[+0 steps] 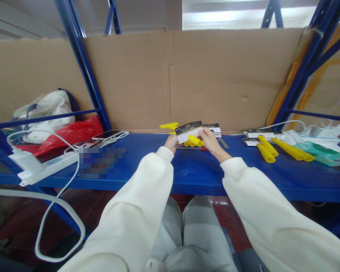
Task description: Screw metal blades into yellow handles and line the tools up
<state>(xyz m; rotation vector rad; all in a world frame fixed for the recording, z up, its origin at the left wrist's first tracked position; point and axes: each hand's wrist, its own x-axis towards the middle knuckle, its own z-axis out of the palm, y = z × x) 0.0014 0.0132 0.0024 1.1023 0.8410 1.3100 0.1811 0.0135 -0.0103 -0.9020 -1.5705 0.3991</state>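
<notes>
One flat blk/wht card, far ctr over smooth blue shelf, is pinched: L hand gripping left end, R hand right. Rounded yellow pcs at its near edge.

Cardboard is standing behind a blue shelf between blue posts; bright light is showing above; dark red floor is showing below.

Black-and-white card, slightly tilted, yellow tubes at lower edge
</notes>
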